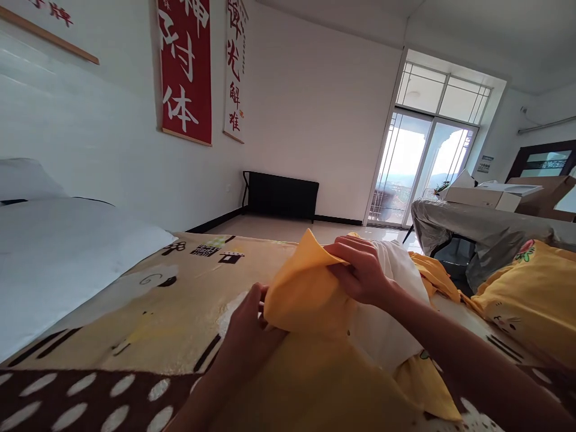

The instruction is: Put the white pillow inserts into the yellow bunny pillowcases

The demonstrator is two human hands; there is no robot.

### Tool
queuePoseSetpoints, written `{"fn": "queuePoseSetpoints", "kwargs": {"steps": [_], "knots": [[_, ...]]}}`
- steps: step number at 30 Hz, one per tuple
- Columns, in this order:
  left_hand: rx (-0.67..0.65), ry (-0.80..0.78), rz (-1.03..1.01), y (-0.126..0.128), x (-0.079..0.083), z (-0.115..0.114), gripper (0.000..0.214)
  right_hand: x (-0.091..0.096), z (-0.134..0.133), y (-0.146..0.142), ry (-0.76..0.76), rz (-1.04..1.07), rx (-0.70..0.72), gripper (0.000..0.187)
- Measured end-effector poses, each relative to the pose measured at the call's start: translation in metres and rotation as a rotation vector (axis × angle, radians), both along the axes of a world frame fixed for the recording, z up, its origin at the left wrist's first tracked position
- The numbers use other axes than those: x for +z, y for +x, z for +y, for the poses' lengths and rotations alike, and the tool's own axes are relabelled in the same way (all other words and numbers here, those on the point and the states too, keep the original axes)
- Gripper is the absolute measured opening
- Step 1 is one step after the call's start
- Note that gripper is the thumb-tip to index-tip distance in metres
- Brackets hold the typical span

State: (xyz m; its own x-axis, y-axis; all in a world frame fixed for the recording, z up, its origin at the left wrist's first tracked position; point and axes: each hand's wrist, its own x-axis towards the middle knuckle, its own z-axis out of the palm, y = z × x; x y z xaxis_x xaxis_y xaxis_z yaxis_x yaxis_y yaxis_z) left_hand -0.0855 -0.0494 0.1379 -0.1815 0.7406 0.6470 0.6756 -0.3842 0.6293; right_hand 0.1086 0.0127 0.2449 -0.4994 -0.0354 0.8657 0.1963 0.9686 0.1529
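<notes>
A yellow pillowcase [310,294] is bunched up in front of me, one corner of it pointing upward. My left hand [252,330] is closed on its left edge, with the fingertips partly hidden behind the cloth. On the upper right side of the same fabric, my right hand [362,270] pinches the edge between thumb and fingers. A white pillow [382,336] lies just under and beside my right forearm, partly covered by the yellow cloth. How much of it is inside the case I cannot tell.
A patterned blanket [148,312] spreads beneath everything. White pillows [90,246] lie at left, a yellow pillow [533,300] at right. Behind stand a plastic-covered table [495,225] with boxes [486,197], a black folded table [281,198] and a glass door [423,162].
</notes>
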Motion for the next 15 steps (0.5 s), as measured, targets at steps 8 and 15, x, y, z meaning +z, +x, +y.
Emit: {"fn": "queuePoseSetpoints", "kwargs": {"steps": [8, 15], "knots": [[0.068, 0.425, 0.146, 0.008, -0.013, 0.007, 0.025, 0.006, 0.003, 0.011, -0.110, -0.372, -0.094, 0.028], [0.071, 0.549, 0.337, 0.005, -0.018, 0.009, 0.020, 0.011, 0.004, 0.003, -0.253, -0.516, -0.109, 0.016]]}}
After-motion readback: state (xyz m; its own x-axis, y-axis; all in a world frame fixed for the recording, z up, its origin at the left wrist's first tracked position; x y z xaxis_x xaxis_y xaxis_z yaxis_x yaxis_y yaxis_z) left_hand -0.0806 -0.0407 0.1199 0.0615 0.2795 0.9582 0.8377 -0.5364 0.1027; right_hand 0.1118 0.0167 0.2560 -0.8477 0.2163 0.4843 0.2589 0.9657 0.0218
